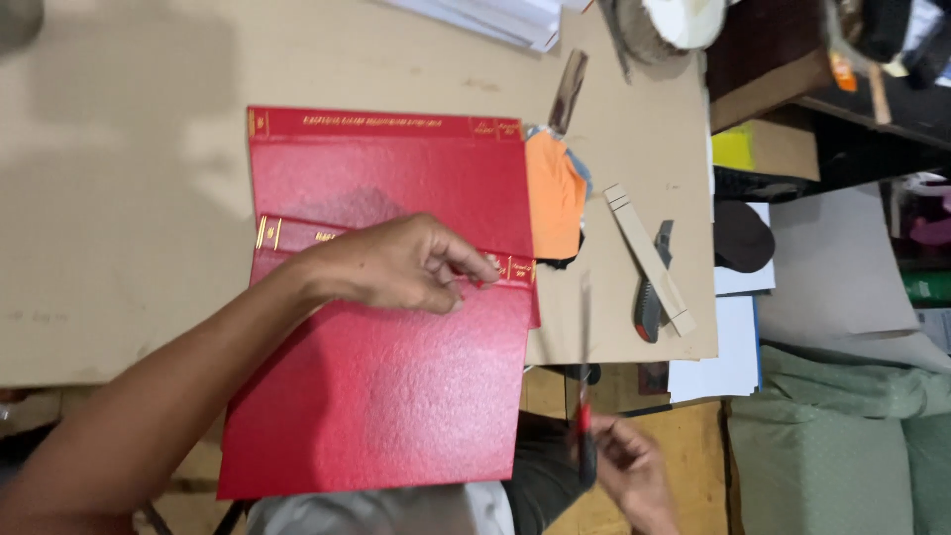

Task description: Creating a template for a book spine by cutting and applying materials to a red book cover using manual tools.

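Left hand rests on the red cover, which lies open and flat on the cardboard-covered worktop with its lower part past the front edge. Its fingers are bent and pressed together, pinching at the gold-lined spine strip in the middle of the cover. Right hand is below the cover's lower right corner and grips a thin tool with a red and black handle. Just right of the cover lies an orange paper piece, and farther right a wooden strip and a utility knife.
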